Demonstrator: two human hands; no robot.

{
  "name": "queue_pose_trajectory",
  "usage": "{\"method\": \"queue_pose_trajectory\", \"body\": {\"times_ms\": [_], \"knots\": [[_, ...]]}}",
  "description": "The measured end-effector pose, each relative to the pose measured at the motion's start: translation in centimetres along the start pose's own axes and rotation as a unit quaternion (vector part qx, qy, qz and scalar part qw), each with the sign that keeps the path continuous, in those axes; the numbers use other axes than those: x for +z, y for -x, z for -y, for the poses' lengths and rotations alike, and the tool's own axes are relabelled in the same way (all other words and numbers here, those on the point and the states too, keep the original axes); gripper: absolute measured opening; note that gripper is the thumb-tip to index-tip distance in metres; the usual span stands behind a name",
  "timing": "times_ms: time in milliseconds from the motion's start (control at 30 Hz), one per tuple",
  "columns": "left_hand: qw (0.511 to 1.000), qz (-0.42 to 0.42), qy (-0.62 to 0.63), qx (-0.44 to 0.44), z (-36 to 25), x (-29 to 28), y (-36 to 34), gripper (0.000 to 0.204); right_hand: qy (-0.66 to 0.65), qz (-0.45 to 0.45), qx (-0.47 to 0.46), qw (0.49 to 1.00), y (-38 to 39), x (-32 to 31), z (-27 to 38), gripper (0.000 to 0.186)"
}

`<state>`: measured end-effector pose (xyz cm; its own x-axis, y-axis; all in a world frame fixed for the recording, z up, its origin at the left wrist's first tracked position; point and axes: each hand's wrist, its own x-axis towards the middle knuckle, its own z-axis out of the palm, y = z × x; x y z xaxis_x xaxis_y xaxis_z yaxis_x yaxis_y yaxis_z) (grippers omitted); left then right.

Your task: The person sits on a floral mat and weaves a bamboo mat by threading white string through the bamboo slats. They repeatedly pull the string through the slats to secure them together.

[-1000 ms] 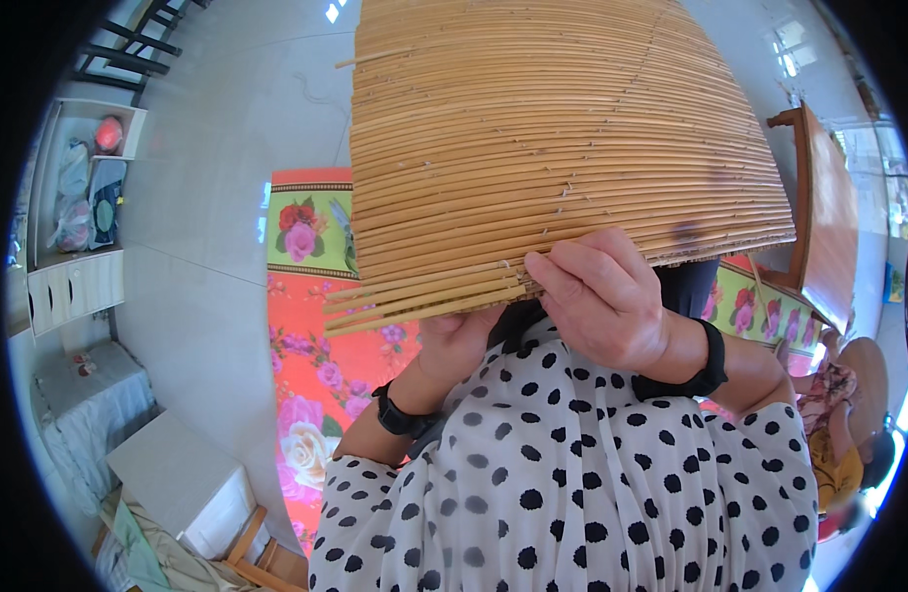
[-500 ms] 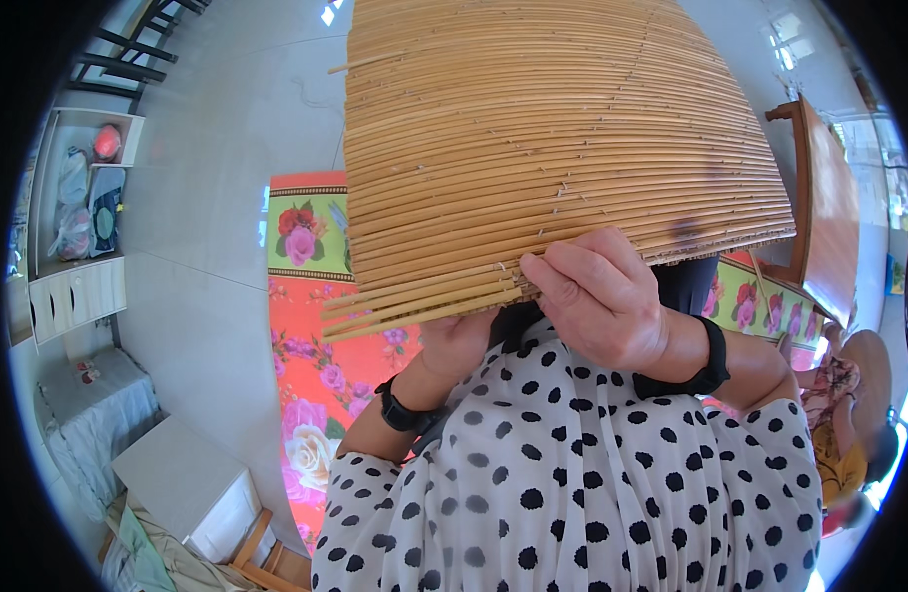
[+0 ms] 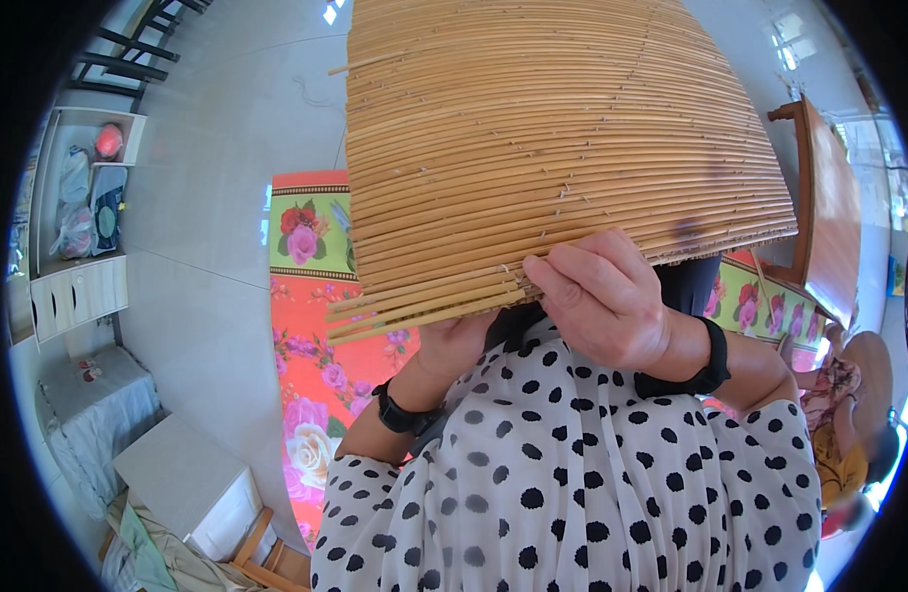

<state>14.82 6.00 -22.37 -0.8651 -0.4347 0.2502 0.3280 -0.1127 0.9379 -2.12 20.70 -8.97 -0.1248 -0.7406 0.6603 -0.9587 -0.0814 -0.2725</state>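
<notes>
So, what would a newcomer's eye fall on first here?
Most likely the large tan stick mat filling the upper centre, with the right hand's grip on its near edge. Next, the black-and-white polka-dot top at the bottom centre. Then the bright red floral floor mat, showing left of the left forearm.

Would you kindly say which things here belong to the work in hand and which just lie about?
In hand: slatted mat; right hand, gripping its near edge; left hand, partly hidden beneath.
Lying about: red round object; plastic bags; wooden furniture.
</notes>
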Motion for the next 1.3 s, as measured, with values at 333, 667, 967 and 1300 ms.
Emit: {"method": "queue_pose_trajectory", "body": {"times_ms": [333, 667, 967, 1300], "knots": [[0.996, -0.039, -0.019, -0.082, -0.4, 0.9, -0.5, 0.042, -0.003, -0.011, 0.000, 1.000, 0.2, 0.2, -0.1, 0.052], [0.989, 0.056, 0.047, -0.131, -2.9, 0.8, -1.8, 0.022, -0.001, 0.001, 0.003, 1.000, 0.7, -0.3, -0.3, 0.050], [0.967, 0.045, -0.012, -0.251, -5.2, -0.1, -1.9, 0.020, 0.003, 0.003, 0.005, 1.000, 1.6, -0.3, -0.7, 0.041], [0.649, -0.020, -0.752, -0.115, -20.8, -15.2, -2.1, 0.044, -0.001, -0.014, -0.030, 0.999, 2.0, -0.5, -0.9, 0.037]]}}
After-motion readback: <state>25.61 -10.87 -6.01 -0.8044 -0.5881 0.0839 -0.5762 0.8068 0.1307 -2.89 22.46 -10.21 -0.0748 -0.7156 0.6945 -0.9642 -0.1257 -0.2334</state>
